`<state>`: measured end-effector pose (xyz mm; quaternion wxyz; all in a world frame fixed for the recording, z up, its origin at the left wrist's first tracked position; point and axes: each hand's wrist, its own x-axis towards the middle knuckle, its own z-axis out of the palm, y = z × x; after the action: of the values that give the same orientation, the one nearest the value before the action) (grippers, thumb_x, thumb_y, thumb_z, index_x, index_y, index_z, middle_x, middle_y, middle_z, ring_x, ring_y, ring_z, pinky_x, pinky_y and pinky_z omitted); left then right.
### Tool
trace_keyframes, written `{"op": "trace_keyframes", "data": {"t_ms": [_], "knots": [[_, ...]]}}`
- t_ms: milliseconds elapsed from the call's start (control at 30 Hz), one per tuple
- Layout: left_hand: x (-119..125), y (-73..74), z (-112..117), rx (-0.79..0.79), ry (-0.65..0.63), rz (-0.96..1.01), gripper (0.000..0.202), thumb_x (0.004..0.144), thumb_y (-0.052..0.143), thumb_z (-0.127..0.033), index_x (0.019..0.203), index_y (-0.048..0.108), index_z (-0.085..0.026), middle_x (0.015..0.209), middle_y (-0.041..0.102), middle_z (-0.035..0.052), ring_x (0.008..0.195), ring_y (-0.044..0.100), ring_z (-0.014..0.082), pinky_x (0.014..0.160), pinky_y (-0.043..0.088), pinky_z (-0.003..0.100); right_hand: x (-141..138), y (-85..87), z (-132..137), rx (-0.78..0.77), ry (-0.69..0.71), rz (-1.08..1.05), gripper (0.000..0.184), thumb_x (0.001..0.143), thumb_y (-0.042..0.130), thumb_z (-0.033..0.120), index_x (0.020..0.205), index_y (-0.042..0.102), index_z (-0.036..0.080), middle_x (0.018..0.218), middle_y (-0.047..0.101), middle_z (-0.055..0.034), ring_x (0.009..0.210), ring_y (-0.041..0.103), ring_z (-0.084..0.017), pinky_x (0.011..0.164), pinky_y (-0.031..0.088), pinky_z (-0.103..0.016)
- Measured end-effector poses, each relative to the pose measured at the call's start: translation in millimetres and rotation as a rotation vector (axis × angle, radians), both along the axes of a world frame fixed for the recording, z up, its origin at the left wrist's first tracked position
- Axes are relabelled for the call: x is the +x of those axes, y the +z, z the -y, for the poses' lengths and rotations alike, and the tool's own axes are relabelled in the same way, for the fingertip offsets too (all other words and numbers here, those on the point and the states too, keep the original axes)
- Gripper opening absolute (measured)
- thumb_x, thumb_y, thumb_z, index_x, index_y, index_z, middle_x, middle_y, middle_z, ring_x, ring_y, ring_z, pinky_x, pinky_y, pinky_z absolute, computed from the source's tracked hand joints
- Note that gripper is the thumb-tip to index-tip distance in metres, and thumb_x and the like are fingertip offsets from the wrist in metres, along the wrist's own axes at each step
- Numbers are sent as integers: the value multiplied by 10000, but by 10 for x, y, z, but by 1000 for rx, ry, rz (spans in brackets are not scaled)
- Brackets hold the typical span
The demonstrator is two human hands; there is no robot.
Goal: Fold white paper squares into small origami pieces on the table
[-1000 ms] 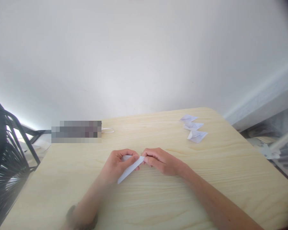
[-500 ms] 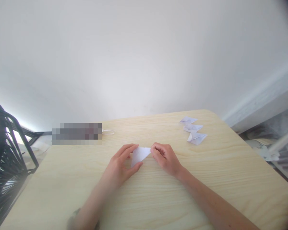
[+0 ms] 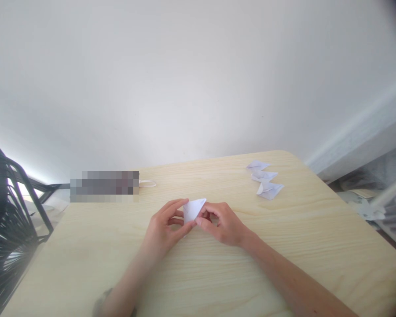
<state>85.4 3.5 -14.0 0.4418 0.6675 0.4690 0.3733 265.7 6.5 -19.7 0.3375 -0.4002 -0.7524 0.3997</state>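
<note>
A small piece of folded white paper [image 3: 192,210] is held just above the wooden table [image 3: 145,281], its pointed corner toward the upper right. My left hand [image 3: 166,224] is closed on its left side, with the forefinger at the top edge and the thumb at the bottom. At the lower right edge my right hand [image 3: 221,222] has its thumb and forefinger pinched against the paper. The fingers hide parts of its left and lower edges. Farther back on the right lie three folded white paper pieces [image 3: 269,190], lined up one behind another.
A blurred-out dark object [image 3: 104,182] with a pale loop [image 3: 148,183] lies at the table's back left. A dark woven chair [image 3: 6,220] stands beyond the left edge. The white wall [image 3: 191,88] rises behind the table.
My right hand has slid from the paper's right tip down to its lower right edge. The paper has turned slightly, its tip now higher. The three folded pieces have stayed in place.
</note>
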Motion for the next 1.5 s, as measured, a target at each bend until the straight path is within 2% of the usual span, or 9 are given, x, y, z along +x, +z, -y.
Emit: {"op": "trace_keyframes", "data": {"t_ms": [333, 567, 700, 800, 867, 1067, 1167, 1333, 1500], "knots": [[8, 9, 21, 74, 25, -37, 415, 688, 650, -249, 1090, 566, -197, 1154, 495, 84, 792, 610, 169, 669, 582, 322, -26, -25, 11, 14, -75, 41, 95, 749, 486, 162, 656, 501, 152, 574, 492, 34, 514, 428, -68, 476, 316, -170], [-11, 1, 39, 136, -100, 5, 435, 713, 639, -191, 1133, 536, -240, 1170, 498, 65, 828, 608, 152, 793, 531, 324, -42, -81, -4, 57, -226, 87, 133, 734, 463, 142, 603, 484, 148, 483, 440, 45, 422, 363, -55, 427, 248, -181], [1, 58, 49, -12, -73, 50, 334, 759, 586, -215, 1091, 564, -198, 1049, 597, 67, 822, 618, 163, 804, 503, 309, -38, -128, -14, 128, -277, 183, 125, 717, 507, 162, 594, 519, 143, 495, 486, 28, 432, 396, -66, 447, 252, -193], [25, 101, 48, -226, 8, 136, 329, 802, 527, -277, 1110, 545, -162, 881, 670, 58, 789, 630, 172, 806, 487, 316, -49, -117, -4, 326, -315, 219, 199, 740, 523, 214, 553, 511, 146, 485, 495, 17, 452, 412, -77, 482, 262, -210], [45, 121, 44, -354, 25, 230, 347, 830, 473, -328, 1118, 538, -145, 888, 676, 63, 776, 631, 176, 798, 483, 326, -70, -88, 11, 498, -312, 240, 221, 761, 509, 222, 552, 504, 152, 488, 502, 14, 473, 422, -86, 515, 267, -225], [72, 203, 26, -472, -126, 267, 357, 848, 419, -367, 988, 636, -120, 763, 675, 34, 691, 583, 145, 657, 452, 235, -161, -33, 61, 752, -242, 356, 172, 779, 481, 193, 608, 489, 169, 555, 526, 13, 513, 434, -100, 531, 242, -251], [65, 234, 9, -481, -94, 216, 306, 805, 500, -350, 959, 650, -132, 725, 661, 12, 673, 557, 134, 612, 418, 206, -168, -50, 64, 720, -241, 324, 186, 778, 480, 182, 594, 455, 171, 551, 503, 21, 506, 415, -93, 523, 243, -246], [52, 222, -12, -530, -22, 175, 315, 755, 565, -354, 935, 651, -110, 723, 661, 39, 611, 533, 130, 537, 377, 203, -120, -67, 34, 490, -214, 142, 147, 735, 523, 176, 614, 440, 177, 545, 435, 47, 499, 379, -80, 513, 281, -214], [38, 205, -18, -528, 25, 210, 360, 757, 555, -374, 998, 637, -118, 779, 678, 68, 673, 570, 166, 592, 406, 239, -88, -35, 26, 297, -109, -59, 97, 745, 477, 115, 811, 503, 182, 715, 472, 8, 572, 429, -87, 520, 357, -196]]}}
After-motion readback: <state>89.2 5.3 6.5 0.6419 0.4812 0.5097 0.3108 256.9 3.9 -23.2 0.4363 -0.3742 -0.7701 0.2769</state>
